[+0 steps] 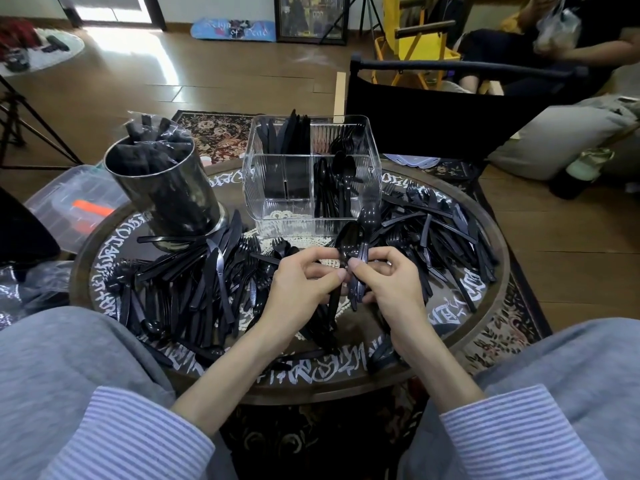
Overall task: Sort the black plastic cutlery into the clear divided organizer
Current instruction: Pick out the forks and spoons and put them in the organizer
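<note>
We hold two glossy black spoons (356, 237) upright over the round worktop (485, 233), left hand (301, 278) and right hand (388, 278) both curled tight round the ribbed handles, bowls up. Just beyond stands the clear ribbed organizer (277, 188) (knives far left, forks far right, spoons near right). Loose black cutlery (194, 282) heaps both sides; a shiny metal cylinder (173, 195) stands left.

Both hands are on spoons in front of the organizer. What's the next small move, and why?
Probably lift the spoons forward and drop them bowl-up into the near right compartment of the organizer. Both the left hand and right hand pinch their handles, and that compartment already holds upright spoons, while the near left one looks bare.
</note>
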